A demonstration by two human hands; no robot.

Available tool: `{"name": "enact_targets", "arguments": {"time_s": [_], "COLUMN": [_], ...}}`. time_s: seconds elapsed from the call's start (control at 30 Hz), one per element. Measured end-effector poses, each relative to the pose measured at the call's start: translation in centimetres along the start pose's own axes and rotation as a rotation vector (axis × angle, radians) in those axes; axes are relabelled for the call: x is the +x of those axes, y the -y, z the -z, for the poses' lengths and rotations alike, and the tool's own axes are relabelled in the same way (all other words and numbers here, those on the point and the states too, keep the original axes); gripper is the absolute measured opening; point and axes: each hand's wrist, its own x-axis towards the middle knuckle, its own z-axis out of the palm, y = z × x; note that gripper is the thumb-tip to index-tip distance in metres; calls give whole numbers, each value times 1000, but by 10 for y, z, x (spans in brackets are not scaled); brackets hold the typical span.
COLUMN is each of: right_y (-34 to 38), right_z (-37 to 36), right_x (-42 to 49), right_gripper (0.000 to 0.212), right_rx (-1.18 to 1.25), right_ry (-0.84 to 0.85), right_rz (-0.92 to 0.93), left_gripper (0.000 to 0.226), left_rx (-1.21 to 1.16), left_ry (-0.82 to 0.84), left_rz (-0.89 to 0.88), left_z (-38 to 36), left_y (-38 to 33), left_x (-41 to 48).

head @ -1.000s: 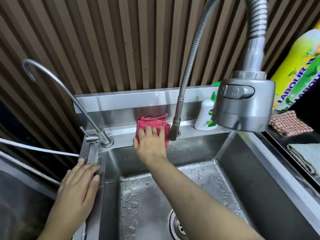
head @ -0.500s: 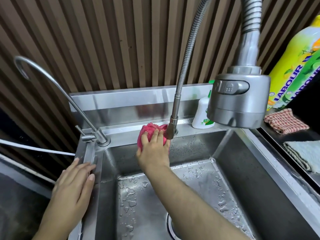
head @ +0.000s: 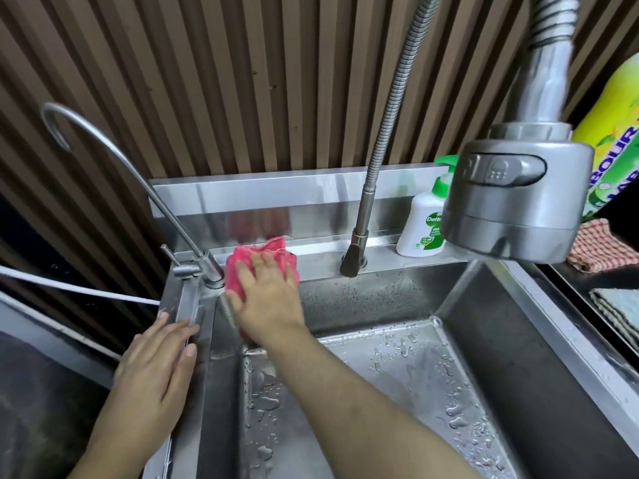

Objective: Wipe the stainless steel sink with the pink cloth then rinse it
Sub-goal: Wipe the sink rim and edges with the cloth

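Right now your view is filled by the sink (head: 397, 299), a steel basin whose floor is dotted with water drops, with a raised ledge running along its far side. Behind it stands a wall (head: 242, 81) of brown vertical slats. Close to you at upper right hangs the spray head (head: 515, 198) on its ribbed hose (head: 390, 98), whose base meets the ledge near the middle. A yellow-green bottle (head: 612, 140) stands at the far right, partly cut off by the frame edge, with a checked cloth (head: 594, 248) below it and a folded towel (head: 619, 305) nearer you on the dark counter. A thin gooseneck tap (head: 114, 157) rises from the ledge's left corner, and a white tube (head: 69, 288) runs in from the left towards it. A white soap pump (head: 425, 226) with a green top sits on the ledge, just left of the spray head.

Your right hand (head: 266, 299) reaches across the basin and lies flat, fingers spread, pressing the cloth (head: 259, 261) against the far left corner of the sink, just beside the tap's base. The pink fabric bunches up above your fingertips. Your left hand (head: 155, 368) rests unclenched, palm down, on the sink's left rim, grasping nothing.
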Motion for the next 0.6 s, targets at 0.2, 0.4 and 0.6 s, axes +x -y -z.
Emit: {"name": "enact_targets", "arguments": {"time_s": [0.2, 0.4, 0.6], "right_y": [-49, -5, -55], "right_z": [7, -3, 31], "right_x": [-15, 3, -1], "right_gripper": [59, 61, 53], "right_rx": [-39, -80, 236], "right_ry": [-88, -7, -4], "right_rz": [-340, -36, 12], "left_gripper": [54, 78, 78], "left_rx": [34, 53, -26], "left_ry": [12, 53, 176], "left_rz": [28, 65, 61], "left_z": [1, 0, 32], "left_y": [-5, -5, -25], "left_x": [1, 1, -22]}}
